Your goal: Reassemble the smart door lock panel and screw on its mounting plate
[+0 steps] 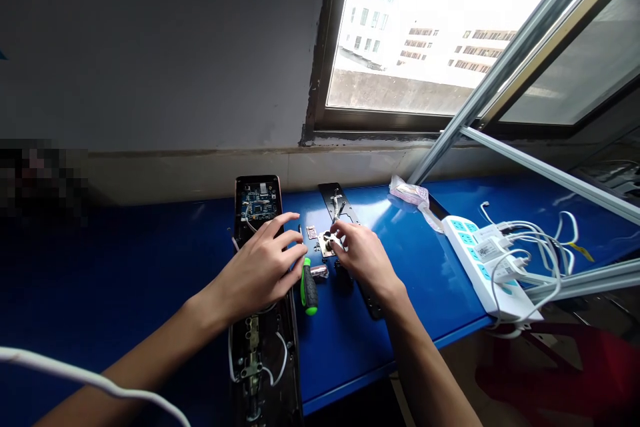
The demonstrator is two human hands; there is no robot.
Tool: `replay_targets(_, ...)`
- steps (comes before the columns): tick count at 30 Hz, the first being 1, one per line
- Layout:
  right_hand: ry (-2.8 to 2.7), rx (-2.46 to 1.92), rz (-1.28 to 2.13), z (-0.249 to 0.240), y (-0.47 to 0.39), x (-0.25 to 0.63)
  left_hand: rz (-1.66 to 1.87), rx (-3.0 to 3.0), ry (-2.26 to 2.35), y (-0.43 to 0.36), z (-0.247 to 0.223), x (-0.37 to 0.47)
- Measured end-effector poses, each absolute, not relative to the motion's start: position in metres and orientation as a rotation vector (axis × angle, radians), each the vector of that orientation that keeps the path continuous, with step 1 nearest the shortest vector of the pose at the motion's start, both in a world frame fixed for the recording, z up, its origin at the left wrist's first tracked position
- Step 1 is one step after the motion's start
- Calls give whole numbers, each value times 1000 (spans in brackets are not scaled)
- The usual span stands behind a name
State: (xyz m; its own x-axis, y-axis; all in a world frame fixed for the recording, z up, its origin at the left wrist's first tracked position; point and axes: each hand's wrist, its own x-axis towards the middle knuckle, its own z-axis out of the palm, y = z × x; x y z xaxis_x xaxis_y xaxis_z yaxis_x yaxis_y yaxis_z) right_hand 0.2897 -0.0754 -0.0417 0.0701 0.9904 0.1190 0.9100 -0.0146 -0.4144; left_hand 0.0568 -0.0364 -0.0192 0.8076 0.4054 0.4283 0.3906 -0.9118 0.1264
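Landmark: the green-and-black screwdriver (309, 290), lying on the blue surface (345, 353).

Risks, left to right. Left of the screwdriver, a white wire (287, 352) loops inside the open black housing (291, 373); my forearm crosses above, and a low drag of the wrist could snag the wire and strain its joint. Beyond and left of the screwdriver, the circuit board (257, 203) sits exposed; a stray screw could lodge there. The screwdriver's rounded handle might roll if my left fingers knock it. Beyond it, small dark parts (317, 247), probably screws, could scatter under a careless sweep. To their right, the metal plate (327, 242) might skid or twist if pressed off-centre.

Positions, left to right. My left hand (273, 257) is just left of the screwdriver's shaft, over the housing's edge, fingers loosely spread, nothing visible in them; contact with the shaft I cannot tell. The plate lies beyond and right of the screwdriver, between both hands, nearer the right. My right hand (357, 247), right of the screwdriver, has thumb and forefinger at the plate; whether they grip it or only touch, I cannot tell.
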Motion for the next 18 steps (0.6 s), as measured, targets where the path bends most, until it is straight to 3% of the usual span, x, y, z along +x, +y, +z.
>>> replay_targets(9,-1905,-1951,276,-47,-66,283,770,2942,613,-29,-14,51)
replay_targets(18,-1884,-1441,231,30,-70,244,809,2854,911,10,14,-11)
